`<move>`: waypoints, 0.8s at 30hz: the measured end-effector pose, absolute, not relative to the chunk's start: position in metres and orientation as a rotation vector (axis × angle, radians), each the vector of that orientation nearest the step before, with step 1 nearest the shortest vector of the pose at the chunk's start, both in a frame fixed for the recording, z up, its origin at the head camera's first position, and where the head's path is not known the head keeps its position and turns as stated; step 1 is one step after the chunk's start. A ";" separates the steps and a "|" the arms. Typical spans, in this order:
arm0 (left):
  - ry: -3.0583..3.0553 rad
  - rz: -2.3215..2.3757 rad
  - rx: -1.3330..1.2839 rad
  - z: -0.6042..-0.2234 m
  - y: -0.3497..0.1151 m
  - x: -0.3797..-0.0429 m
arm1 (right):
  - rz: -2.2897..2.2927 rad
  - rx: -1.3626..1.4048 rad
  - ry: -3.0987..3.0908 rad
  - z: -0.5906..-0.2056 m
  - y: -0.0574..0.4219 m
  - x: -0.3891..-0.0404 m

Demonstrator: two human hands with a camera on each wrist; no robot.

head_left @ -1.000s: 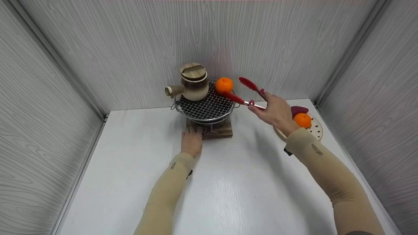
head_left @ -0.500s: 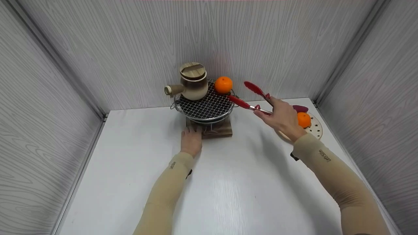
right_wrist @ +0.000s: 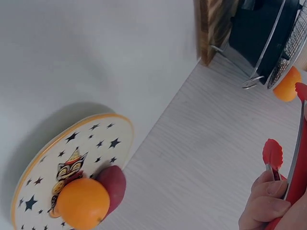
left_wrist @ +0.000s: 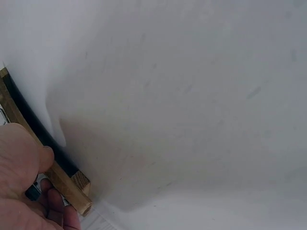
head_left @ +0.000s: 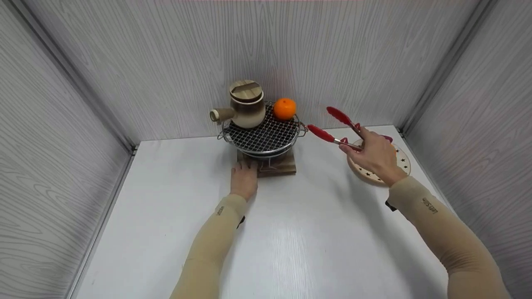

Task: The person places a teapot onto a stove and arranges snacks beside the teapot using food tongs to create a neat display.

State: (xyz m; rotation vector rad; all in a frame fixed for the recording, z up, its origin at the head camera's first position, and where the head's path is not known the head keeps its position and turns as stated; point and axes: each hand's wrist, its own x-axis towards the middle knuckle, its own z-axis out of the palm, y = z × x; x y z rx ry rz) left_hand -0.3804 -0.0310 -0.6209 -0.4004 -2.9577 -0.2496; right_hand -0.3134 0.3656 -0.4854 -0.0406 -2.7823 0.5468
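Note:
My left hand [head_left: 244, 180] grips the near left edge of a wooden base board [head_left: 284, 168], thumb on one side and fingers on the other in the left wrist view. On that board stands a round tabletop grill [head_left: 266, 139] with a wire mesh top. The mesh bears a lidded brown-and-cream side-handled pot [head_left: 249, 114] and a mandarin [head_left: 284, 109]. Red-tipped tongs [head_left: 322, 133] are held in my right hand [head_left: 376, 155], right of the grill. Their tips stand spread apart with nothing between them.
Below and behind my right hand lies a star-patterned plate [right_wrist: 117, 127], carrying another mandarin [right_wrist: 83, 203] and a dark purple, sweet-potato-like item [right_wrist: 115, 184]. A pale wood-grain wall [head_left: 353, 54] rises behind the white table [head_left: 282, 232]; side walls flank it.
My right hand has drawn the spread tongs rightward, away from the grill and its mandarin, towards the plate. My left hand keeps its place on the board.

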 end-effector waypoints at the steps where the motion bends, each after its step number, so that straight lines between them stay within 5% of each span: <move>1: -2.956 -0.252 -0.402 -0.621 -0.031 -0.380 | 0.533 -0.041 -2.781 -0.487 0.369 -0.312; 24: -3.051 -0.236 -0.384 -0.620 -0.030 -0.386 | 0.420 -0.014 -2.808 -0.504 0.425 -0.284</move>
